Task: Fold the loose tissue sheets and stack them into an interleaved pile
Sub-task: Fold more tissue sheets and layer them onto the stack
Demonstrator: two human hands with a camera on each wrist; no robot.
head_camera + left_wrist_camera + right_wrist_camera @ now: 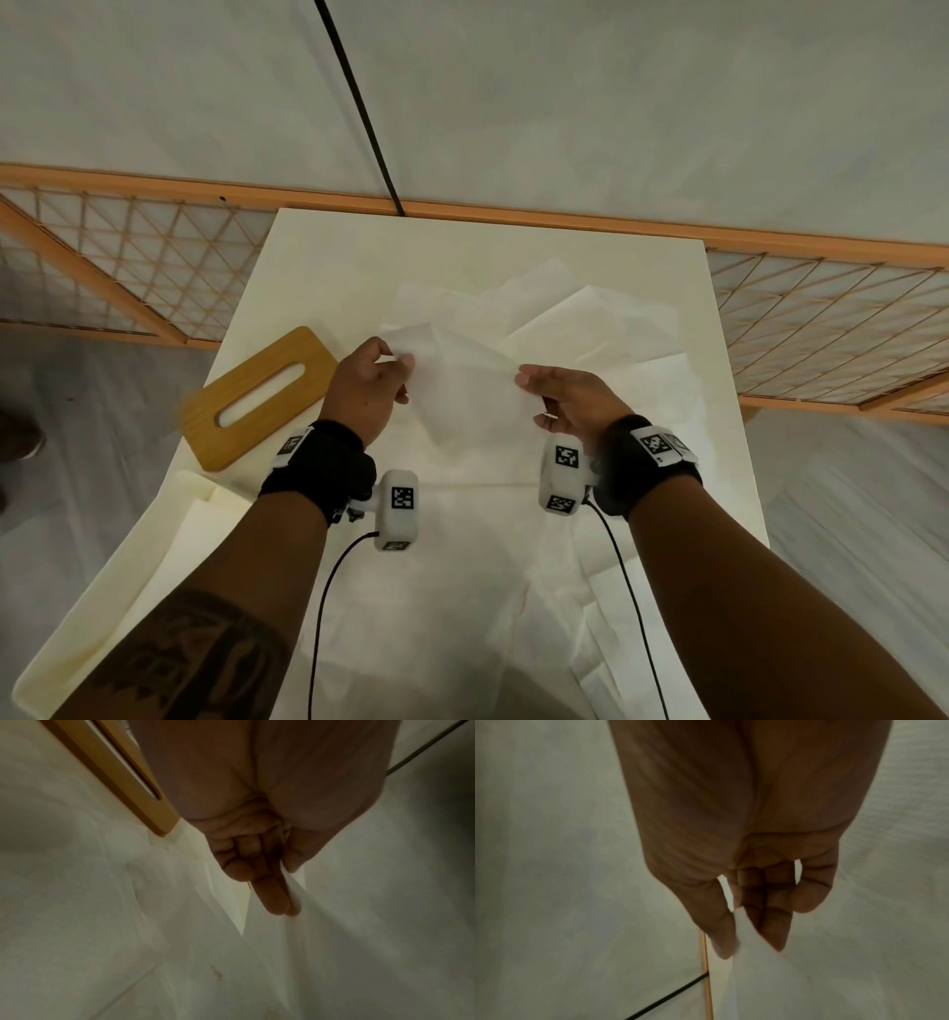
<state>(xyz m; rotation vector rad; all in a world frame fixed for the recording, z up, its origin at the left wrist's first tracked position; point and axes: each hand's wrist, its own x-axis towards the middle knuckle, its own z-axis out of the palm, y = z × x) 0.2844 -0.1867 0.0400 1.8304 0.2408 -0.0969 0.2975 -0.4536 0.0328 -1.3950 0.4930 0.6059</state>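
Note:
A thin white tissue sheet (462, 380) hangs in the air above the table's middle, stretched between both hands. My left hand (380, 375) pinches its left top corner between thumb and fingers; the left wrist view shows that hand (285, 894) with the tissue edge (295, 898) caught against the fingers. My right hand (534, 390) pinches the right top corner, and the right wrist view shows this hand (741, 935) with the sheet (757, 973) between thumb and fingers. Several loose tissue sheets (590, 329) lie spread behind and to the right, and more loose sheets (616, 591) lie near the front.
A wooden tissue-box lid (262, 395) with a long slot lies at the table's left. A cream box (154, 555) stands at the front left edge. The white table (328, 267) ends at an orange-framed lattice panel (128, 267). A black cable (359, 113) runs across the back.

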